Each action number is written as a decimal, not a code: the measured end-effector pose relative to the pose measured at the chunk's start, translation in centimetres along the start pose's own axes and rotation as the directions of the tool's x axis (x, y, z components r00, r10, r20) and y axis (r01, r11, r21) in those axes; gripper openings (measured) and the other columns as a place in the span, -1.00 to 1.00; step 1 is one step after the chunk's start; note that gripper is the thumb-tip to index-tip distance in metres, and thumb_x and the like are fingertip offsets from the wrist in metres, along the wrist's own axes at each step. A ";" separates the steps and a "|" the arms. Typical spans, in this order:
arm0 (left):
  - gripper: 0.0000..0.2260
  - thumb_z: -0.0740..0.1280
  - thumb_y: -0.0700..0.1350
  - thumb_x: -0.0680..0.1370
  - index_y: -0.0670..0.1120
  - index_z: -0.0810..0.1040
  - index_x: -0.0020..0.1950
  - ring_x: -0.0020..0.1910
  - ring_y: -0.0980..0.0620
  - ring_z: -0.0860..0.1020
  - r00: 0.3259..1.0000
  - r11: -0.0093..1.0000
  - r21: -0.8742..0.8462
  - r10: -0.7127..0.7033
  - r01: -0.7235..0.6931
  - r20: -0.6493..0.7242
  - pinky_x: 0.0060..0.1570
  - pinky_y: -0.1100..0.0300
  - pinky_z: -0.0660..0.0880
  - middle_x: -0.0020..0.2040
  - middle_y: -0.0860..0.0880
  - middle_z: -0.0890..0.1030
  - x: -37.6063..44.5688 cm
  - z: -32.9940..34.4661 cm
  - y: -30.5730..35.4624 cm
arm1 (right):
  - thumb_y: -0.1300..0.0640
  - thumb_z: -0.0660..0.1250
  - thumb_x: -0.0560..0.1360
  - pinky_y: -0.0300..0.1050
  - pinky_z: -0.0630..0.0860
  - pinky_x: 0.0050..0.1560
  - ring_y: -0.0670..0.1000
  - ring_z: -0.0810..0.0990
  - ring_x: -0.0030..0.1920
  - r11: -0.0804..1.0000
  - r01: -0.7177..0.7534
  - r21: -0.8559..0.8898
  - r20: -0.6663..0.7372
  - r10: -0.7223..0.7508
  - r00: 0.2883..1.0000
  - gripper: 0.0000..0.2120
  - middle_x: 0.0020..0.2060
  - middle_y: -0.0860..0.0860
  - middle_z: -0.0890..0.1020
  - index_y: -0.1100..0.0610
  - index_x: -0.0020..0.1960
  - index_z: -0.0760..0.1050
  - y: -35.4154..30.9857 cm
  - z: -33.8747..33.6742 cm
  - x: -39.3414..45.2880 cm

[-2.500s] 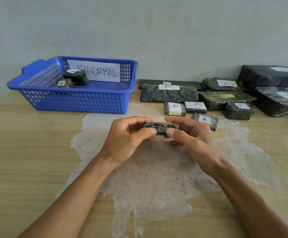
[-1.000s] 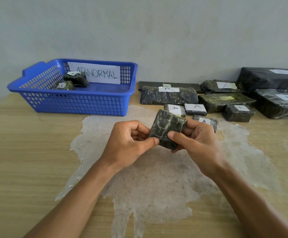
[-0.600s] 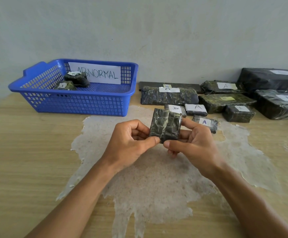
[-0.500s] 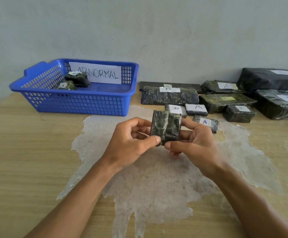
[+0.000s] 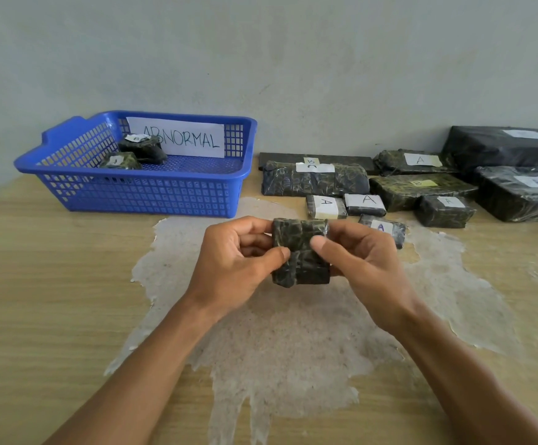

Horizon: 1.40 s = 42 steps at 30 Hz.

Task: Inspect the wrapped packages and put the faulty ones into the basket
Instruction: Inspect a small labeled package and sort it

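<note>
Turned since half a second earlier, the small dark wrapped package [image 5: 300, 252] now showed a broad seamed face to the camera, held above the middle of the wooden table [image 5: 52, 300], over a pale patch [image 5: 293, 342] where the surface layer had peeled. A plain grey wall [image 5: 261, 59] ran behind the table's far edge. The left hand [image 5: 238, 255] pinched the package's left side, thumb on the front and fingers curled behind; the right hand [image 5: 357, 261] gripped the right side the same way. Both forearms reached in from the near edge. At the far left stood a blue basket [image 5: 139, 194] bearing an "ABNORMAL" sign [image 5: 178, 138], with two small packages [image 5: 133, 152] inside. Labelled packages [image 5: 421, 187] lay along the far right edge.
</note>
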<state>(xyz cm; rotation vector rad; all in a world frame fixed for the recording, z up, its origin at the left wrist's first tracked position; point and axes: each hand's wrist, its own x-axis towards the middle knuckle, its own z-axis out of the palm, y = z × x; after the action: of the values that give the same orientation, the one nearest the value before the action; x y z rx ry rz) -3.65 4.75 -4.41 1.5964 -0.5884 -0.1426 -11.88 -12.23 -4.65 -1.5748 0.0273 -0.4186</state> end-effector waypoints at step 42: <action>-0.75 0.61 -0.27 0.33 -0.20 0.74 -0.02 -0.16 0.15 0.56 0.796 0.686 0.423 0.579 -0.593 0.176 -0.11 0.44 0.51 -0.12 -0.05 0.62 -0.7 0.8 -0.2 | 0.15 0.36 0.58 -0.04 0.67 -0.21 0.07 0.73 -0.22 0.975 -0.219 0.035 -0.118 0.222 0.968 -0.78 -0.25 0.14 0.73 0.26 -0.14 0.67 -0.7 0.7 -0.2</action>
<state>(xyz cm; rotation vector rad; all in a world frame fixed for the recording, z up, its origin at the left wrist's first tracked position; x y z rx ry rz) -4.52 4.36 -4.88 1.7710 -1.2027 0.5013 -12.02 -11.44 -4.01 -1.5035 0.2885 -0.3378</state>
